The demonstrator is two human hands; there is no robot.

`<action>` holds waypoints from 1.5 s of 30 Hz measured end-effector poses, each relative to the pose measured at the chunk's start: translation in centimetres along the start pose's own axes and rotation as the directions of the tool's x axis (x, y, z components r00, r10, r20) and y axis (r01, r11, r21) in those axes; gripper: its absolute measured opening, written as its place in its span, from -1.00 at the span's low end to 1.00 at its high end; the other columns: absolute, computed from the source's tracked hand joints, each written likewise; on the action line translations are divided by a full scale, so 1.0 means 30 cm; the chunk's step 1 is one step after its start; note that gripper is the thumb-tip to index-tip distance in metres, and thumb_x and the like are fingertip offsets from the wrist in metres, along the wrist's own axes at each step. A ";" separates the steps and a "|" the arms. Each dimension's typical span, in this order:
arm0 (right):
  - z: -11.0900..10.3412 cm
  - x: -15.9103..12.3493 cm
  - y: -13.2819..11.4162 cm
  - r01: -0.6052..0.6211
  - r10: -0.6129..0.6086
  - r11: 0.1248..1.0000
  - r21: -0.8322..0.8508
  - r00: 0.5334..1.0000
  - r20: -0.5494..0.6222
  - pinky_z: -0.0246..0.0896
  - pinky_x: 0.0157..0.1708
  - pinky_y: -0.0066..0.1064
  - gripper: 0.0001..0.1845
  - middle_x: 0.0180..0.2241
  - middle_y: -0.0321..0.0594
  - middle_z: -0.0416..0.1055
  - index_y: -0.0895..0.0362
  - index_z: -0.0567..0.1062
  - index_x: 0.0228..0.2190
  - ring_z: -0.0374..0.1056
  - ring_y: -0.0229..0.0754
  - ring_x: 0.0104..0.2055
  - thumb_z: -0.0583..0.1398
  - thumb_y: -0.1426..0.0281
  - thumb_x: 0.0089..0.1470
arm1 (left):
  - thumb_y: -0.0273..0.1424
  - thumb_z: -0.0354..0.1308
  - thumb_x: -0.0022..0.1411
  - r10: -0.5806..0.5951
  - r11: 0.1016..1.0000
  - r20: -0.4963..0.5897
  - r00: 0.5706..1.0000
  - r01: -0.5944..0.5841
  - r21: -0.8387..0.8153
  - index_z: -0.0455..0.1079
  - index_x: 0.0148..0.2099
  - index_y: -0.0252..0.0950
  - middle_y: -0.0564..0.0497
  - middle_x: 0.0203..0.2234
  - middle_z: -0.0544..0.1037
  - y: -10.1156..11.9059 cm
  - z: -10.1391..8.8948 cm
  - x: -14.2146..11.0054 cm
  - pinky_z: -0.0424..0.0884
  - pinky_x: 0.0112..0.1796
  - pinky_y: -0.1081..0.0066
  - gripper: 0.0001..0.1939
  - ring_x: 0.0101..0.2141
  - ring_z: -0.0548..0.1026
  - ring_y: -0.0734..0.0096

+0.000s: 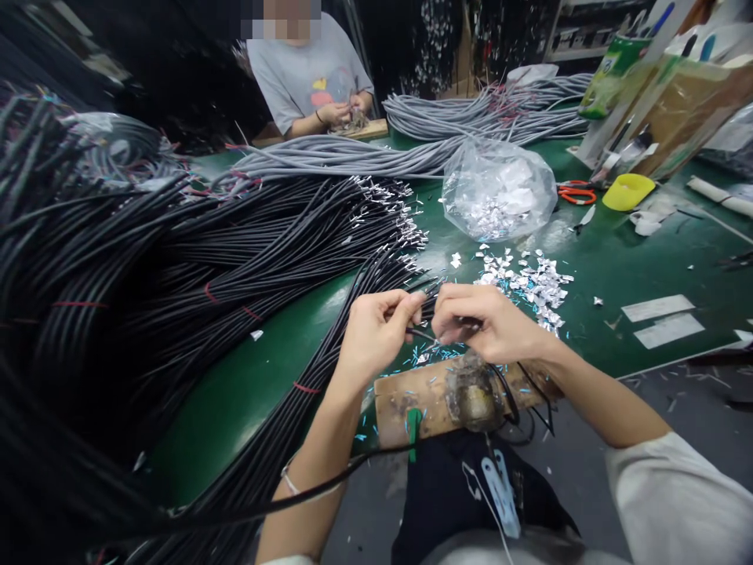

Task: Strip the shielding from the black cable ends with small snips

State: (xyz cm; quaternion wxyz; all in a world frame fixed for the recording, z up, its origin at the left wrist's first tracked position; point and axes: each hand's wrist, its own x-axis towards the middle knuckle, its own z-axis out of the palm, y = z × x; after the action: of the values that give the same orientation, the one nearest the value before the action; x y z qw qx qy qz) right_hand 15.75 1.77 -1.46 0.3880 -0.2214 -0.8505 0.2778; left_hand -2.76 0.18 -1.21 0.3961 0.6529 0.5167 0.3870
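My left hand (376, 333) is closed in a pinch on a black cable (420, 337), near its end. Just to its right, my right hand (485, 323) has its fingers curled together at the tip of that cable. What sits between the right fingertips is hidden. Below both hands lies a worn wooden block (391, 400) with a small, stained metal fixture (478, 404) on top. Beside my left forearm runs a bundle of black cables (311, 369), bound with a red tie.
Large stacks of black cables (194, 259) fill the left. Grey cables (341, 157) lie behind them. Right of centre are foil scraps (532, 282), a clear plastic bag (500, 188) and orange-handled scissors (576, 192). Another person (311, 74) works across the green table (594, 243).
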 end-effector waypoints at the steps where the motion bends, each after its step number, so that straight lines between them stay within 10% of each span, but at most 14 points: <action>1: 0.001 -0.002 0.003 -0.040 0.038 0.996 -0.078 0.999 -0.028 0.07 -0.47 -0.48 -0.71 -0.46 -0.32 0.26 0.17 0.40 -0.47 0.19 -0.35 -0.43 0.05 0.75 -0.18 | -0.21 0.10 0.18 -0.011 0.999 -0.003 1.000 0.011 -0.030 0.39 -0.56 -0.35 0.11 -0.73 0.33 -0.002 0.000 0.001 0.12 -0.67 0.57 -0.62 -0.70 0.23 0.63; 5: 0.011 -0.005 0.021 -0.317 0.208 0.897 -0.307 0.918 -0.338 0.04 -0.42 -0.41 -0.79 -0.41 -0.26 0.26 0.17 0.39 -0.45 0.18 -0.28 -0.38 0.08 0.67 -0.12 | -0.28 0.22 0.09 0.092 0.995 -0.080 0.992 -0.088 0.056 0.54 -0.27 -0.30 0.01 -0.52 0.55 -0.004 0.031 -0.007 0.32 -0.51 0.54 -0.78 -0.54 0.42 0.53; 10: 0.017 0.009 0.033 -0.326 0.356 0.934 0.149 0.892 -0.280 0.08 -0.46 -0.43 -0.93 -0.51 -0.32 0.24 0.16 0.34 -0.49 0.15 -0.32 -0.47 0.15 0.46 0.01 | -0.35 0.32 -0.04 0.043 0.998 -0.257 0.965 -0.053 -0.035 0.54 -0.38 -0.30 0.04 -0.59 0.52 -0.006 0.061 -0.003 0.31 -0.56 0.54 -0.86 -0.61 0.39 0.55; 18: -0.005 0.002 0.004 -0.088 0.042 0.975 -0.205 0.975 -0.219 0.05 -0.46 -0.44 -0.84 -0.41 -0.29 0.23 0.13 0.36 -0.44 0.16 -0.31 -0.41 0.10 0.63 -0.03 | -0.19 0.20 0.08 -0.132 0.960 0.120 0.984 0.157 -0.233 0.42 -0.55 -0.38 0.10 -0.77 0.28 0.010 0.015 -0.003 -0.07 -0.75 0.59 -0.65 -0.77 0.11 0.70; 24: -0.042 0.015 0.016 -0.162 0.075 0.979 -0.121 0.849 -0.523 0.08 -0.41 -0.43 -0.91 -0.45 -0.31 0.23 0.13 0.37 -0.44 0.16 -0.32 -0.41 0.12 0.49 0.10 | -0.08 0.18 0.06 -0.146 0.946 0.226 0.963 0.203 -0.254 0.33 -0.60 -0.35 0.17 -0.81 0.13 0.032 0.000 -0.013 -0.17 -0.76 0.59 -0.56 -0.79 0.01 0.72; 28: -0.025 0.009 0.010 -0.061 0.038 0.996 -0.068 0.954 -0.298 0.11 -0.48 -0.46 -0.96 -0.40 -0.30 0.33 0.13 0.46 -0.41 0.19 -0.35 -0.44 0.22 0.41 0.04 | -0.06 0.17 0.07 -0.148 0.943 0.214 0.966 0.203 -0.264 0.31 -0.59 -0.35 0.17 -0.80 0.11 0.030 -0.002 -0.012 -0.18 -0.76 0.59 -0.55 -0.78 0.00 0.72; 39: 0.002 0.005 0.017 -0.056 0.043 0.998 -0.043 0.968 -0.247 0.09 -0.46 -0.46 -0.94 -0.44 -0.31 0.27 0.14 0.39 -0.45 0.17 -0.33 -0.43 0.17 0.50 0.05 | -0.07 0.11 0.13 -0.149 0.943 0.237 0.960 0.211 -0.259 0.22 -0.62 -0.31 0.22 -0.82 -0.02 0.021 -0.010 -0.010 -0.21 -0.76 0.58 -0.53 -0.79 -0.06 0.72; 45: -0.011 0.000 0.011 -0.013 0.037 0.992 -0.128 0.983 0.182 0.03 -0.47 -0.45 -0.73 -0.43 -0.30 0.27 0.13 0.35 -0.43 0.19 -0.31 -0.41 0.02 0.69 -0.14 | -0.14 0.18 0.09 -0.152 0.975 0.158 0.976 0.174 -0.135 0.39 -0.60 -0.36 0.19 -0.84 0.03 0.009 -0.016 -0.010 -0.18 -0.74 0.57 -0.59 -0.77 -0.03 0.70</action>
State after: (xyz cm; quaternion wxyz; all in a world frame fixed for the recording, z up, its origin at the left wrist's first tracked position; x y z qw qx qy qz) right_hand 16.07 2.12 -1.49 0.2897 -0.2295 -0.8956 0.2478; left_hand -3.14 -0.11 -0.80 0.5109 0.6038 0.5080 0.3412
